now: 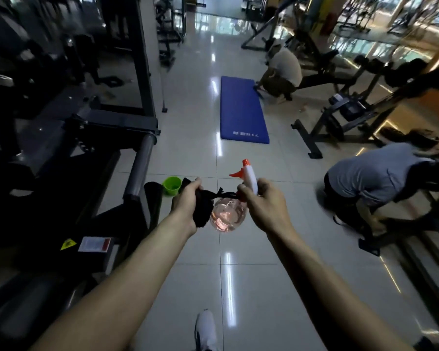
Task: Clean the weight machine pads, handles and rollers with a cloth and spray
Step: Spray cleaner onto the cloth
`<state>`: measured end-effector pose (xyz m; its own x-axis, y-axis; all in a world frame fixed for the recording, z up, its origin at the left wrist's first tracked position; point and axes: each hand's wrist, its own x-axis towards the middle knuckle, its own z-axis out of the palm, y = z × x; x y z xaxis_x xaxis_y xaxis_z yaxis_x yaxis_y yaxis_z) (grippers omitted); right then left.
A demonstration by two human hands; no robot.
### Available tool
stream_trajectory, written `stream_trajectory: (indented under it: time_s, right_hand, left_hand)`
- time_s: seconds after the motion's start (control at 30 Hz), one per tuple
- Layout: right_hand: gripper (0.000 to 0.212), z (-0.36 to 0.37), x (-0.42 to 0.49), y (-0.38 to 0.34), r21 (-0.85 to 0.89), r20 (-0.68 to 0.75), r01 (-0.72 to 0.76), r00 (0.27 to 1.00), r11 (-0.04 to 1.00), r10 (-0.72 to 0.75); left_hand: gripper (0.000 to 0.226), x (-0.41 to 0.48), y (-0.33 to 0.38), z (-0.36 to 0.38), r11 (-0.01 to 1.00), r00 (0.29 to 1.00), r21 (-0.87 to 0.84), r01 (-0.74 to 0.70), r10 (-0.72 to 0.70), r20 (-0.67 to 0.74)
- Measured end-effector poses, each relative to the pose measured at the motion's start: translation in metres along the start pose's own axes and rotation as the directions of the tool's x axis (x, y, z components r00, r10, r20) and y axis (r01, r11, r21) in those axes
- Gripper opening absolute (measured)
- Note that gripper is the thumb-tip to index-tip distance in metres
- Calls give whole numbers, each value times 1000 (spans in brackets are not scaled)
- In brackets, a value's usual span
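My left hand (186, 201) grips a black cloth (205, 207) that hangs down below the fist, with one strip stretching right towards the spray bottle. My right hand (262, 203) holds the neck of a clear spray bottle (227, 216) with pinkish liquid and a white and orange trigger head (247, 173). Both hands are out in front of me over the tiled floor. A black weight machine (91, 158) with a grey roller bar (140, 165) stands close on my left.
A small green bucket (172, 184) sits on the floor by the machine. A blue mat (241, 110) lies ahead on the tiles. One person (375, 173) bends over equipment at the right, another (284, 69) crouches farther back. Racks and benches (352, 107) line the right side.
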<state>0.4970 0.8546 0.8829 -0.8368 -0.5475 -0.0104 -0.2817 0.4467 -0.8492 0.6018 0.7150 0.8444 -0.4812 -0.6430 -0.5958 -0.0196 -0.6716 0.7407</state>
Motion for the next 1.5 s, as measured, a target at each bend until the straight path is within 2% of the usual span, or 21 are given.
stream_trajectory:
  time_s: [0.13, 0.27, 0.43, 0.53, 0.67, 0.83, 1.03, 1.23, 1.37, 1.47, 1.5]
  right_hand:
    - [39, -2, 107, -3, -40, 66, -9, 998, 999, 11]
    - [24, -10, 210, -8, -27, 106, -29, 994, 999, 31]
    - [16, 3, 361, -8, -22, 204, 24, 979, 999, -19]
    - [18, 17, 474, -15, -44, 288, 108, 953, 993, -91]
    - [18, 37, 577, -35, -19, 348, 178, 924, 984, -161]
    - [17, 92, 695, -70, -41, 494, 210, 854, 977, -163]
    - [18, 218, 776, -116, 37, 723, 303, 650, 952, -235]
    - [17, 350, 826, -175, 81, 862, 444, 419, 892, -287]
    - [17, 426, 841, -217, 107, 922, 541, 260, 834, -287]
    - [17, 483, 836, -241, 168, 962, 609, 69, 775, -263]
    - [17, 505, 831, -244, 194, 970, 635, -11, 747, -243]
  left_hand:
    - [27, 79, 42, 59, 999, 999, 13, 36, -35, -21]
    - [19, 143, 81, 119, 995, 999, 94, 39, -38, -12]
    - [21, 254, 120, 182, 998, 999, 64, 30, -27, -38]
    - [20, 340, 154, 226, 1000, 991, -10, -1, 0, -134]
    - [20, 415, 199, 259, 997, 973, -80, -25, 6, -229]
    - [26, 487, 268, 256, 973, 924, -216, -86, -3, -382]
    - [20, 572, 313, 179, 874, 805, -420, -246, -58, -591]
    - [23, 653, 365, 113, 767, 735, -537, -351, -130, -666]
    - [24, 670, 396, 75, 656, 650, -587, -474, -189, -736]
    - [34, 666, 397, 41, 560, 586, -625, -544, -279, -761]
    - [40, 666, 389, 30, 496, 569, -639, -588, -308, -763]
